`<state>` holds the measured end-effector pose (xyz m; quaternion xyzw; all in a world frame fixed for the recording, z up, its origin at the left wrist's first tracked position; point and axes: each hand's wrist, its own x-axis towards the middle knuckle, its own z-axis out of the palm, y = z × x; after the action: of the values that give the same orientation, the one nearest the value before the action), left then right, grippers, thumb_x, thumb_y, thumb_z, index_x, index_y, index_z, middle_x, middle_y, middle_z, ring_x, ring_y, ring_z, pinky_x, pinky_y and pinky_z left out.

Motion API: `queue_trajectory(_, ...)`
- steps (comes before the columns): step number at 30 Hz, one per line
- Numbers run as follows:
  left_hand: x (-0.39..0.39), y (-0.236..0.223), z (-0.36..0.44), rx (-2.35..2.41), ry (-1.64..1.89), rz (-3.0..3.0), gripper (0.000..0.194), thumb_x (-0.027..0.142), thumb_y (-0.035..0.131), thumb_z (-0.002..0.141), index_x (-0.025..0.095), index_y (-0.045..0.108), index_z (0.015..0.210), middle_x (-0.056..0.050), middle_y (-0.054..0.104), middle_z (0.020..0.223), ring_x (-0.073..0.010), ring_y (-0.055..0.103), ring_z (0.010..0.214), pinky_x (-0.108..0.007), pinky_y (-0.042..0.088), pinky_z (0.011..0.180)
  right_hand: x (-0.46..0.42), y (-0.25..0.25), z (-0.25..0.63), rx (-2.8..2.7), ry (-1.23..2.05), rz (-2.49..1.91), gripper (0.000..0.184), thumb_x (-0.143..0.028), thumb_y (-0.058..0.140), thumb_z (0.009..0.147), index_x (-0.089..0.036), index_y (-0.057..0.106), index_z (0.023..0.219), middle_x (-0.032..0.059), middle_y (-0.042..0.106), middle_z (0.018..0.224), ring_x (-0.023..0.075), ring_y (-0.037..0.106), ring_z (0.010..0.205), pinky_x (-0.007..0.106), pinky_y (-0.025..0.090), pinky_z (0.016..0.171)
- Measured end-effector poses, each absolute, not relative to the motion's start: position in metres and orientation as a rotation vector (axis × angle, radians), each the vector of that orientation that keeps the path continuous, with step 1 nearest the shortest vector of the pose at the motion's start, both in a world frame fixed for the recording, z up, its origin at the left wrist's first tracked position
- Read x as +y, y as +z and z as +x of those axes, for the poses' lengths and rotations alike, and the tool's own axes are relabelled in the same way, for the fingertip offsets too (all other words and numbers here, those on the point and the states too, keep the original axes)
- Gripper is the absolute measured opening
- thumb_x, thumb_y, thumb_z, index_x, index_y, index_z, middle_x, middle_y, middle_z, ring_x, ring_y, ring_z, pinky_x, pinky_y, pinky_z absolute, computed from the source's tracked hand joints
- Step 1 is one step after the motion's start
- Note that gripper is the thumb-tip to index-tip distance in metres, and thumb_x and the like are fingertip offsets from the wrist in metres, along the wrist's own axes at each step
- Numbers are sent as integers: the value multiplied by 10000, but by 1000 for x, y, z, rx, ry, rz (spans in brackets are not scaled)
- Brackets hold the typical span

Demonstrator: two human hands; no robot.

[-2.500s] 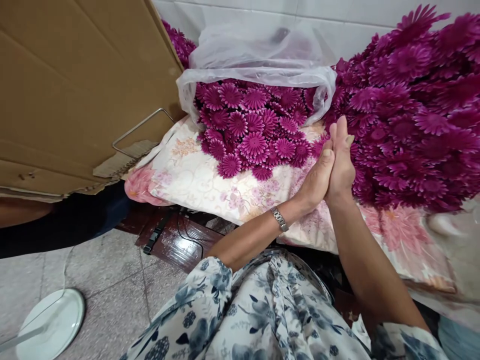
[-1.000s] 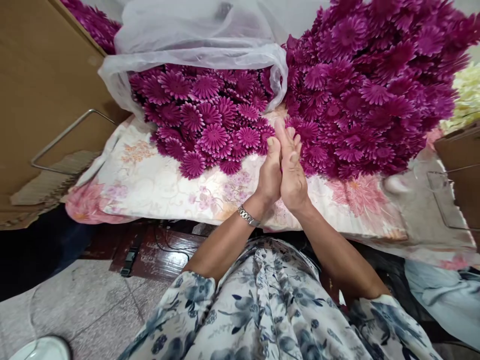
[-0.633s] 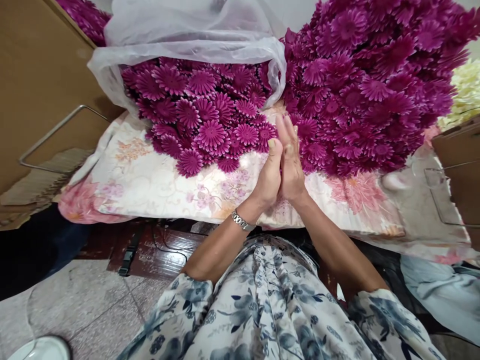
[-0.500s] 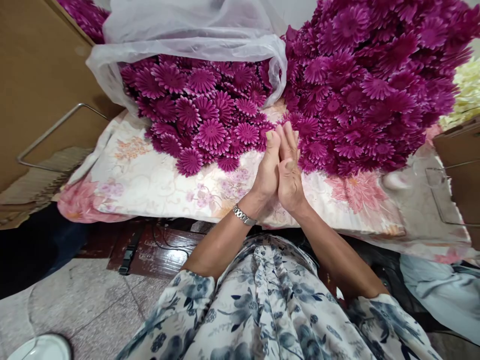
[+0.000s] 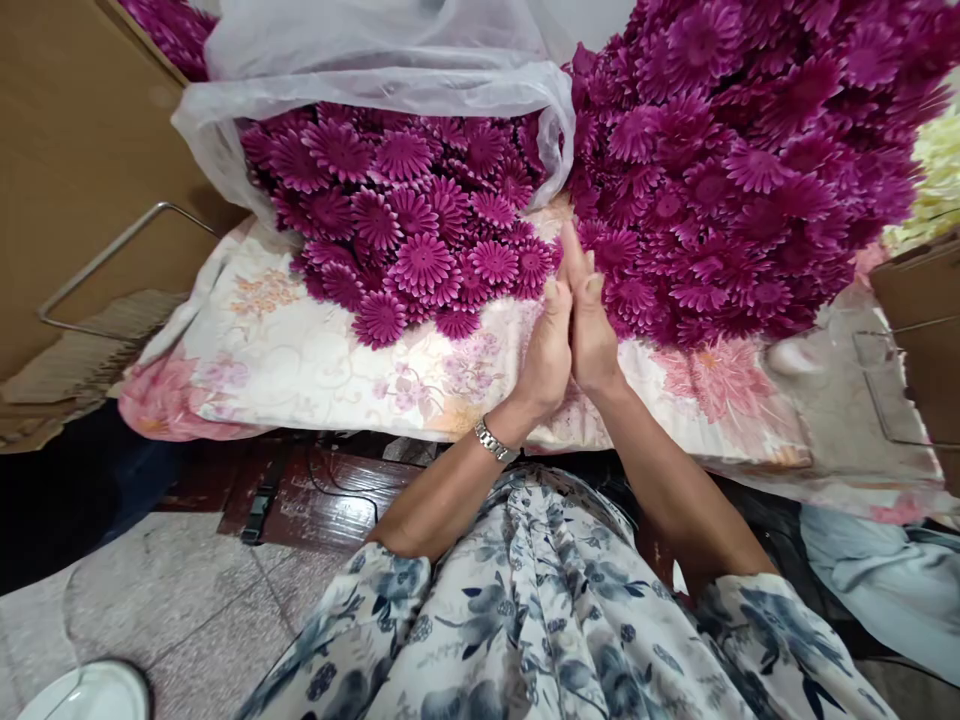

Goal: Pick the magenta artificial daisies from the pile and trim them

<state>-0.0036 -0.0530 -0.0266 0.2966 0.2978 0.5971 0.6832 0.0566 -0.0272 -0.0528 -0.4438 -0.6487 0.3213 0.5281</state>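
My left hand [image 5: 547, 350] and my right hand [image 5: 592, 325] are pressed flat, palm against palm, fingers stretched out and pointing away from me. Nothing shows between the palms. A metal watch [image 5: 491, 440] sits on my left wrist. The fingertips reach the edge of a heap of magenta artificial flower heads [image 5: 735, 170] on the right. More of the same flower heads [image 5: 420, 210] spill from a clear plastic bag [image 5: 360, 70] on the left. Both heaps lie on a floral cloth [image 5: 300, 350].
A large cardboard sheet [image 5: 67, 150] with a wire handle [image 5: 112, 255] leans at the left. A brown box [image 5: 922, 330] and pale yellow flowers [image 5: 937, 180] are at the right edge. A white dish [image 5: 90, 695] lies on the tiled floor, lower left.
My joined hands have slid back and forth against each other, the right fingertips now further forward than the left. The camera turned right since the earliest frame.
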Motion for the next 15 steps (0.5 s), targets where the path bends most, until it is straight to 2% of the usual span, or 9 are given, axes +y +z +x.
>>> queue_trajectory(2,-52,-25,-4,612,1330,677,371,454,369,928,270,637,1109,30,575,1297,-192,353,1367,-337,370,1076,-31,-55,59,-1612,624,-1204,647,-672,125,875,-356,321,1404,-26,317,1488,246,64,1457,597,-126,1136)
queue_trajectory(4,-51,-26,-7,608,1282,610,344,451,423,906,229,677,973,-4,660,1163,-208,485,1265,-340,443,1010,-33,-51,63,-1587,543,-1290,627,-658,143,883,-342,413,1352,-1,422,1424,265,135,1444,636,-87,1125)
queue_trajectory(5,-51,-26,-9,637,1238,533,319,426,456,893,204,686,884,-23,697,1060,-212,550,1191,-338,478,965,-32,-47,65,-1550,514,-1300,610,-644,150,890,-335,471,1305,11,490,1365,265,215,1423,639,-22,1134)
queue_trajectory(7,-51,-26,-15,715,1133,367,295,347,491,877,167,665,724,-52,717,853,-208,640,1022,-334,524,871,-30,-37,70,-1478,468,-1275,574,-612,181,906,-304,572,1190,35,599,1225,248,418,1313,589,182,1136)
queue_trajectory(10,-52,-20,-25,791,1071,210,291,268,494,863,149,628,634,-41,669,673,-172,666,790,-314,543,755,-32,-25,78,-1453,508,-1204,518,-551,236,928,-253,633,1077,54,673,1048,201,617,1055,450,437,1003)
queue_trajectory(12,-51,-16,-31,809,1111,202,257,252,511,849,150,628,644,-20,640,646,-143,637,697,-295,532,713,-38,-22,82,-1480,608,-1172,459,-518,303,930,-234,637,1064,51,686,994,180,649,962,398,496,922)
queue_trajectory(15,-52,-16,-36,831,1193,278,187,230,531,836,165,642,701,6,619,688,-117,597,680,-273,504,723,-51,-24,88,-1564,725,-1188,348,-476,479,881,-214,643,1040,51,685,985,169,647,932,364,514,876)
